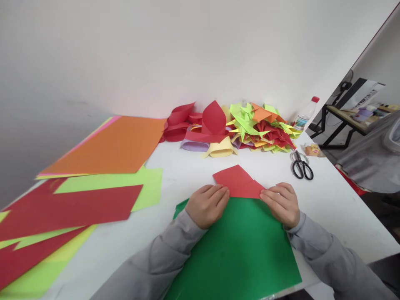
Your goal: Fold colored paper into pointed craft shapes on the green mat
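Note:
A small folded piece of red paper (239, 181) is held by its two near corners, over the far edge of a green sheet (246, 250). My left hand (208, 204) pinches its left corner, and my right hand (281, 203) pinches the right one. Both hands are closed, with thumbs and fingertips on the paper. A crease or overlapping flap shows near the right side of the red piece. The green sheet lies flat on the white table between my forearms.
Orange sheets (109, 146) and red sheets (75, 208) lie stacked on the left. Curled red paper shapes (214, 118) and a pile of folded paper (262, 125) line the wall. Black-handled scissors (302, 168), a small packet (312, 150) and a bottle (304, 114) stand right. A person's grey clothing (371, 154) shows beyond.

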Demonstrator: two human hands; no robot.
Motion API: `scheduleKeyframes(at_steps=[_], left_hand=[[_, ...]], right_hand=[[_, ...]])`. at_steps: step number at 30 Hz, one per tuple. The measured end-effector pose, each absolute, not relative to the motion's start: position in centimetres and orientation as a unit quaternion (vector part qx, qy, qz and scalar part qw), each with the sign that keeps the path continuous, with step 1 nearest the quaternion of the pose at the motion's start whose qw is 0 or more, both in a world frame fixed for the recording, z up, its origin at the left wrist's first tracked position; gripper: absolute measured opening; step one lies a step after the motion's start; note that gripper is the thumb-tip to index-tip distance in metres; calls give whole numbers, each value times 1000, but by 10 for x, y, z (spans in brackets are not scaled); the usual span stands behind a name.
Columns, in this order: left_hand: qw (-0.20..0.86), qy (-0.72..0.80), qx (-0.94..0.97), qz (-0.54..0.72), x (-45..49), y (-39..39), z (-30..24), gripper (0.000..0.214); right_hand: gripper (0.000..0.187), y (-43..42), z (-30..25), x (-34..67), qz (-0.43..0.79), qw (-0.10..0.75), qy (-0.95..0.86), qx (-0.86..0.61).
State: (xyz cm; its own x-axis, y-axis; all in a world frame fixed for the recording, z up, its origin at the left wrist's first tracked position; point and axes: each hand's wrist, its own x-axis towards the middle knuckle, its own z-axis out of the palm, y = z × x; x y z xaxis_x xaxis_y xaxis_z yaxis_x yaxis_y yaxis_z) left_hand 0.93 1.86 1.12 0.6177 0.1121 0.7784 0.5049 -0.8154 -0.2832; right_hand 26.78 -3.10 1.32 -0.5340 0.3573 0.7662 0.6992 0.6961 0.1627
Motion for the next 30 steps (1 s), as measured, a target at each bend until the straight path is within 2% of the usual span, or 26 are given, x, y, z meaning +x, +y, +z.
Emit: scheduleKeyframes(at_steps=[16,30], left_hand=[[195,-122,-893,-387,34,-4,11,28],[216,-155,-888,-374,26,4,8,19]], right_hand=[[20,-38,21,248,-211,336,-885,-244],[18,-37,18,257,-230,331,-873,-276]])
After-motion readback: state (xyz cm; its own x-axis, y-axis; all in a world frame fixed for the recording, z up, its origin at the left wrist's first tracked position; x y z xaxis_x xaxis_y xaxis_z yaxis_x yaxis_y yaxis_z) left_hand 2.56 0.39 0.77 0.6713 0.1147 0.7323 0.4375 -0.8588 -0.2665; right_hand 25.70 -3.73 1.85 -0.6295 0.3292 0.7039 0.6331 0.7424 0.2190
